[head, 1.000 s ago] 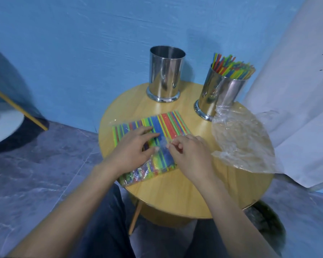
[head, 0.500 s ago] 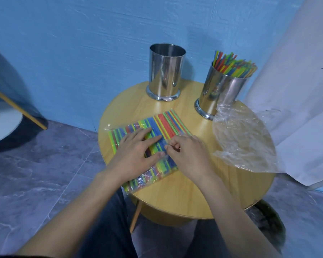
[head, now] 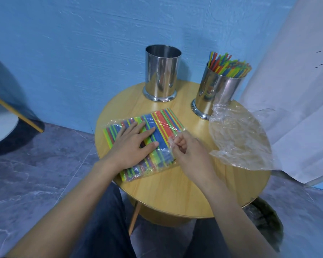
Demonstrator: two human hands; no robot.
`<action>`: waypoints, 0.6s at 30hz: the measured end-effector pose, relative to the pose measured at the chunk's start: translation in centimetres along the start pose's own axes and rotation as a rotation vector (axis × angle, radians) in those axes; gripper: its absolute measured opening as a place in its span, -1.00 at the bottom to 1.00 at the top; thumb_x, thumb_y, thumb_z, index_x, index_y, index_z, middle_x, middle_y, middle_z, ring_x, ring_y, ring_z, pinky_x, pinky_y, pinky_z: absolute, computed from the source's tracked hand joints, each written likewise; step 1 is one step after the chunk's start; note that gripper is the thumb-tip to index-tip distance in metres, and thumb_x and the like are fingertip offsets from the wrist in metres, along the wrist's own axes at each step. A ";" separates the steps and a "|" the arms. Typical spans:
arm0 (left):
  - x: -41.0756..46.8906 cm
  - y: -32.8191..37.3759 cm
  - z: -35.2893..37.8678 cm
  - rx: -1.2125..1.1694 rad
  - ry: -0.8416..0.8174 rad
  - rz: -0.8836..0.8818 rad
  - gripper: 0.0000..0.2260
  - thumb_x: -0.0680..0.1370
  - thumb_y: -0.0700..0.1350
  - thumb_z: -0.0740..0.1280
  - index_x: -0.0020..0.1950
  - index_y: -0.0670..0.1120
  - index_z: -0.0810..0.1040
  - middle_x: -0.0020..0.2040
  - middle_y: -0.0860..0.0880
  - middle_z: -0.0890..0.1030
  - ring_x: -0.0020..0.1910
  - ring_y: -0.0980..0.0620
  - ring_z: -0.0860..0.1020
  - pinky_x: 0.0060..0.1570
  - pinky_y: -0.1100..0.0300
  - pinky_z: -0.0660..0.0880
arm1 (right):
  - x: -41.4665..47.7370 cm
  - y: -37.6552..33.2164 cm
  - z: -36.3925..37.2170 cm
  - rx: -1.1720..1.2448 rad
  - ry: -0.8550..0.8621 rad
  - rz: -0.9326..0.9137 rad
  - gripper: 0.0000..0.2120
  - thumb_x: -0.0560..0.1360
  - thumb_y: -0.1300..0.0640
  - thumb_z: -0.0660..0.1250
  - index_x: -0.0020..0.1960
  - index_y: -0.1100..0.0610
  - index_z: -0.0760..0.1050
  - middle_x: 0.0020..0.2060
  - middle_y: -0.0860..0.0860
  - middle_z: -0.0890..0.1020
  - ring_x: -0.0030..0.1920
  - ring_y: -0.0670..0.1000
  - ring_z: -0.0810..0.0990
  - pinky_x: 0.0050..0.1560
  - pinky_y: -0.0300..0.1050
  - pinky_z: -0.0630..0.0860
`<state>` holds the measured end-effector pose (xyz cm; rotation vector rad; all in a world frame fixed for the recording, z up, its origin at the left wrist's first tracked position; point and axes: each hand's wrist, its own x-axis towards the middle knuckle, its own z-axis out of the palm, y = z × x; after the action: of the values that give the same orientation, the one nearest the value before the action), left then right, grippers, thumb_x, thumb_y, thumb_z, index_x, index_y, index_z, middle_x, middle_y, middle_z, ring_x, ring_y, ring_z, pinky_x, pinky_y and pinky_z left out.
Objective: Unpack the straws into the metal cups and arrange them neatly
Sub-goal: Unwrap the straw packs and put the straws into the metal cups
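Presses the straw pack (head: 164,123) on the table (head: 175,192) under a flat left hand (head: 133,146); pinches its wrapper edge (head: 171,144) with the right hand (head: 187,152). Risks a sudden tear scattering the contents if tugged hard.

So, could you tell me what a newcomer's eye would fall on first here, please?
The bright striped packet of straws lies on the round table, the left hand pressed flat on it while the right hand pinches its wrap at the right edge. At back right, a metal cup bristles with coloured straws, beside a second cup showing none.
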<state>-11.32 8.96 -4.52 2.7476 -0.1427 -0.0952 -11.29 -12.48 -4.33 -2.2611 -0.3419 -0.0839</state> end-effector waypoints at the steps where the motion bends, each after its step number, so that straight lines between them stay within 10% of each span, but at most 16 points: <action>1: 0.2 -0.1 -0.1 -0.007 0.005 0.001 -0.43 0.63 0.35 0.07 0.62 0.24 0.16 0.68 0.09 0.03 0.66 0.02 -0.08 0.60 -0.08 -0.19 | -0.1 -0.2 -0.2 0.001 -0.021 0.013 -0.93 0.64 0.04 0.34 0.07 -0.06 0.45 -0.13 -0.14 0.62 -0.11 -0.13 0.62 -0.24 -0.17 0.54; 6: 0.3 -0.6 -0.6 -0.125 0.031 0.037 -0.51 0.66 0.23 0.16 0.59 0.20 0.29 0.66 0.04 0.15 0.66 -0.01 0.00 0.61 -0.12 -0.21 | -1.2 -0.9 -1.3 -0.101 -0.137 0.019 -0.58 0.65 0.05 0.28 0.48 -0.15 0.36 -0.02 -0.13 0.64 -0.12 -0.18 0.60 -0.29 -0.39 0.37; 10: -1.8 -1.0 -0.7 -0.275 0.081 0.099 -0.66 0.67 0.11 0.25 0.46 0.23 0.45 0.58 0.12 0.32 0.64 0.08 0.06 0.60 -0.12 -0.21 | -3.7 -0.8 -2.7 -0.134 -0.128 0.014 -0.93 0.62 0.03 0.30 0.04 -0.07 0.56 -0.15 -0.16 0.61 -0.18 -0.20 0.57 -0.29 -0.36 0.42; 13: -3.8 -1.0 -0.4 -0.327 0.080 0.137 -0.65 0.59 0.26 0.27 0.37 0.32 0.47 0.54 0.23 0.32 0.62 0.20 0.05 0.61 -0.09 -0.20 | -5.5 -0.4 -3.3 -0.148 -0.113 0.030 -0.69 0.63 -0.17 0.27 -0.21 -0.03 0.47 -0.31 -0.08 0.56 -0.26 -0.11 0.54 -0.28 -0.20 0.43; 18: -6.1 -0.4 0.5 -0.239 0.036 0.181 -0.48 0.45 0.50 0.16 0.39 0.43 0.37 0.57 0.31 0.19 0.62 0.27 -0.05 0.60 -0.05 -0.24 | -7.0 0.4 -3.6 -0.206 -0.119 0.141 -0.74 0.58 -0.10 0.38 -0.18 -0.03 0.40 -0.29 -0.10 0.56 -0.23 -0.13 0.53 -0.23 -0.15 0.43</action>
<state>-17.37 9.81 -4.83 2.4838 -0.3462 -0.0123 -17.68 -16.96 -3.51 -2.4939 -0.2447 0.0939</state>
